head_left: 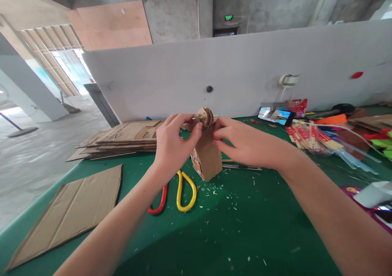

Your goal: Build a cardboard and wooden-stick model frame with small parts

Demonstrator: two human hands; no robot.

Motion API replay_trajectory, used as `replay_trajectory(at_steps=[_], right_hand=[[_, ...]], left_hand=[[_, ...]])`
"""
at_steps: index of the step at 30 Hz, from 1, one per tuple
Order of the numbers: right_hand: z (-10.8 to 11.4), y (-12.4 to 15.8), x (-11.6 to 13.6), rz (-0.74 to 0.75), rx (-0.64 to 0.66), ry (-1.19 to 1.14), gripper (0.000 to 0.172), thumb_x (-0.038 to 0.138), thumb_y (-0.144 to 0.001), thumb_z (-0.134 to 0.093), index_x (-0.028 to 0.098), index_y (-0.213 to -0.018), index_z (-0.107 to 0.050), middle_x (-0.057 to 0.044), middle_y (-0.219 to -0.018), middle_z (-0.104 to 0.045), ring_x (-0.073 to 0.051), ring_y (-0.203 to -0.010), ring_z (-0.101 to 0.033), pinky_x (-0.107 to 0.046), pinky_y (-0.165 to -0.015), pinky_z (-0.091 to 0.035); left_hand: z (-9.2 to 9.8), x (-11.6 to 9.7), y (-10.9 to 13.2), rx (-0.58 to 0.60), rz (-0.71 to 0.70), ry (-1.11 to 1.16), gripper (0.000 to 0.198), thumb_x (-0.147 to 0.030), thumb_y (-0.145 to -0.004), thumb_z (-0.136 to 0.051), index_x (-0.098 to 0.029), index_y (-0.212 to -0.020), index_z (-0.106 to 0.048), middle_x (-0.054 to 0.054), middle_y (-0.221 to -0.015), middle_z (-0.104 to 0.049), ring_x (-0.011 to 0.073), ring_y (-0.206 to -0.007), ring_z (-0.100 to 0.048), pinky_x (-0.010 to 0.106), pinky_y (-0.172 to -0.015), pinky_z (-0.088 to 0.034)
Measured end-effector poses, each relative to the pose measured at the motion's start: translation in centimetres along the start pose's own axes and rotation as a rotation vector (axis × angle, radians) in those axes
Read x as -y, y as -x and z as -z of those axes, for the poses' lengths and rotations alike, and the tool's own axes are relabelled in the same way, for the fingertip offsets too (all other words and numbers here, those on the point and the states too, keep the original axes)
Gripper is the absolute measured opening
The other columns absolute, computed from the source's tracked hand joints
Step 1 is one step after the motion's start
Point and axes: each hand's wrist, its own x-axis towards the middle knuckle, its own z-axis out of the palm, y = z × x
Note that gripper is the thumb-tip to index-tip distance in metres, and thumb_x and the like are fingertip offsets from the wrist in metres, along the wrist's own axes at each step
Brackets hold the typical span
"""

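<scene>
A small upright cardboard box (210, 155) stands on the green table in front of me. On its top sits a round cardboard spool (206, 116) on a thin stick. My left hand (176, 135) pinches the spool's left side between thumb and fingers. A red string (212, 127) runs from the spool down the box's right side. With its fingertips pressed together, my right hand (231, 139) grips that string beside the spool. Scissors with a yellow handle (194, 198) and a red handle (161, 204) lie below my left hand; my forearm hides part of them.
Flat cardboard sheets (128, 135) are stacked at the back left, and one sheet (70, 210) lies nearer. A utility knife (241, 167) rests right of the box. Further right are a phone (275, 116) and packaged sticks (312, 137). Small scraps dot the table.
</scene>
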Motion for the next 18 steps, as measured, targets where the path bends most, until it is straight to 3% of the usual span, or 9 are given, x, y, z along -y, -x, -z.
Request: replay_trajectory(at_steps=[18], right_hand=[[-0.09,0.03,0.22,-0.020,0.001,0.078,0.027,0.028,-0.090,-0.038,0.018,-0.072,-0.055,-0.010,-0.105,-0.052,-0.020,-0.088,-0.055,-0.036,-0.079,-0.043]], left_hand=[[-0.10,-0.31,-0.04,0.006,0.020,-0.017,0.014,-0.022,-0.081,-0.059,-0.018,-0.092,-0.067,0.003,-0.086,-0.068,0.0131,-0.081,-0.063,0.026,-0.074,-0.050]])
